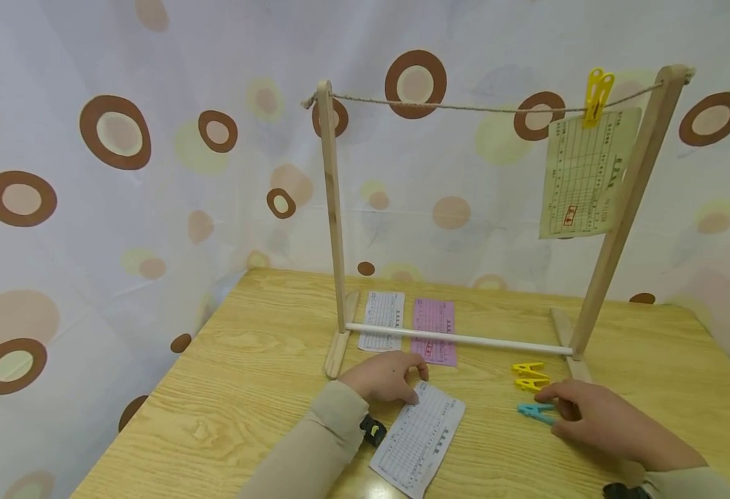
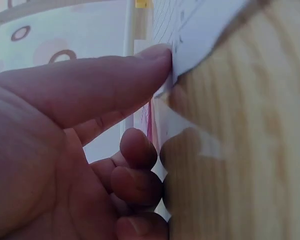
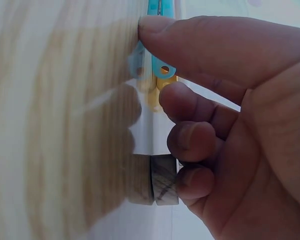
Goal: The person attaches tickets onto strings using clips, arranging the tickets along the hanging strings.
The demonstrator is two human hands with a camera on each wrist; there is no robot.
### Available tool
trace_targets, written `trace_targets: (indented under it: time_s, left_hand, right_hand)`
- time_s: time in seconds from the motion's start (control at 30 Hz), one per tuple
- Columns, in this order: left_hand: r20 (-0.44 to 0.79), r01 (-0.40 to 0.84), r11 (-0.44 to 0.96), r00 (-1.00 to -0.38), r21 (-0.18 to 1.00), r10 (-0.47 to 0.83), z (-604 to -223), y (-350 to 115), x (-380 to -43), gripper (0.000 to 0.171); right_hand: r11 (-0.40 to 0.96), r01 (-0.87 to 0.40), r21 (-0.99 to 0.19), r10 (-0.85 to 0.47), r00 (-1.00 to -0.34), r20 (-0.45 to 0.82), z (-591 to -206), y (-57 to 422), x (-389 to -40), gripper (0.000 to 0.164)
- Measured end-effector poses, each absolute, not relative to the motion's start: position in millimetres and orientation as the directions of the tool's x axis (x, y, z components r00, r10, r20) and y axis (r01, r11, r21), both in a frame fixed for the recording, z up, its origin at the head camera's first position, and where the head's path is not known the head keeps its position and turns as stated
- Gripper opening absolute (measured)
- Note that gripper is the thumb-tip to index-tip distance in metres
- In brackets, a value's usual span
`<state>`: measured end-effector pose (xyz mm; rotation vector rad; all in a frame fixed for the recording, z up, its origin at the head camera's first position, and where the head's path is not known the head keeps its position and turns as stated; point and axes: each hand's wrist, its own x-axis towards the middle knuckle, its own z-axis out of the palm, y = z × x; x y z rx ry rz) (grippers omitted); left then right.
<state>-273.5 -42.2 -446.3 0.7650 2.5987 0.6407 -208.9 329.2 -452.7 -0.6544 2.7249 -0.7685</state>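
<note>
A white printed slip (image 1: 423,436) lies on the table in the head view. At its upper left corner is my left hand (image 1: 386,378), thumb and forefinger apart. The thumb tip touches the slip's edge (image 2: 197,35) in the left wrist view; the forefinger tip is hidden there. My right hand (image 1: 608,419) is at a blue clothespin (image 1: 534,412), forefinger and thumb spread on either side of its right end. In the right wrist view the thumb partly covers the blue clothespin (image 3: 163,62); I cannot tell whether it touches.
Two yellow clothespins (image 1: 529,378) lie behind the blue one. A wooden frame (image 1: 333,208) carries a rope (image 1: 452,107), where a yellow clothespin (image 1: 595,97) holds a yellowish slip (image 1: 579,180). Near its white bar (image 1: 496,342) lie another white slip (image 1: 383,312) and a pink slip (image 1: 435,319).
</note>
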Motion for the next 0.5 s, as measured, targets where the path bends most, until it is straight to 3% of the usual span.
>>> trace_targets:
  time_s: [0.2,0.5]
  left_hand:
    - [-0.195,0.431,0.749,-0.787,0.504,0.585,-446.4,-42.1,-272.0,0.017]
    - [-0.166,0.402,0.738,-0.809,0.542,0.563,-445.9,-45.4,-271.4,0.039]
  right_hand:
    - [0.772,-0.341,-0.536,-0.468,-0.876,-0.115,-450.4,328.9,-208.6,0.035]
    - [0.782,-0.321,-0.535,-0.453,-0.882,-0.133,-449.0,328.4,-207.2,0.031]
